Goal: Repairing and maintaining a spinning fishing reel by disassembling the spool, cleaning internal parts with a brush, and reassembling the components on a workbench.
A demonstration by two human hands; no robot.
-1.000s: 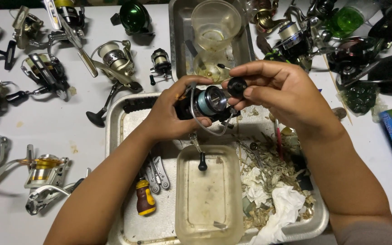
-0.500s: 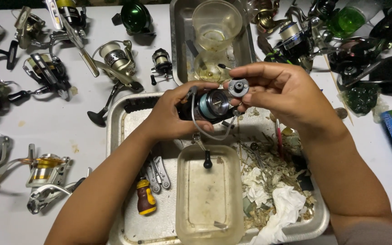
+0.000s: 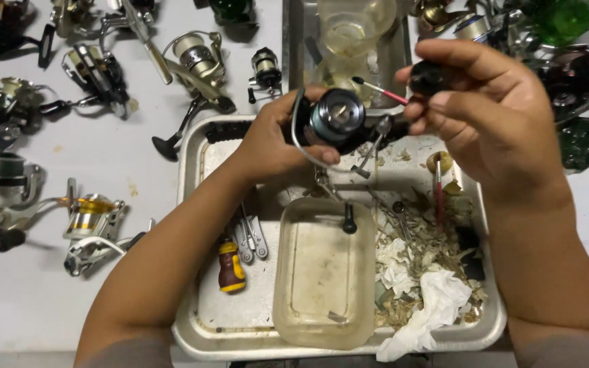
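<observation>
Above the metal tray (image 3: 192, 327), a spinning reel (image 3: 335, 119) is clasped in the left hand (image 3: 274, 140); a small black knob (image 3: 431, 76) is pinched in the right hand (image 3: 492, 116). Rigid, oily, probably slippery; best gripped around its body.

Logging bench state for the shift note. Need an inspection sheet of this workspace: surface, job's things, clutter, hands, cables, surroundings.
Surface: white table bearing a metal tray.
Job's things: fishing reel held over the tray; small black knob held apart from it.
Clutter: cloudy plastic tub, screwdriver, crumpled tissue and debris in the tray.
Hands: left hand grips the reel; right hand pinches the knob.
Cables: nothing seen.
Surroundings: many other reels lie around; a second tray lies behind.
</observation>
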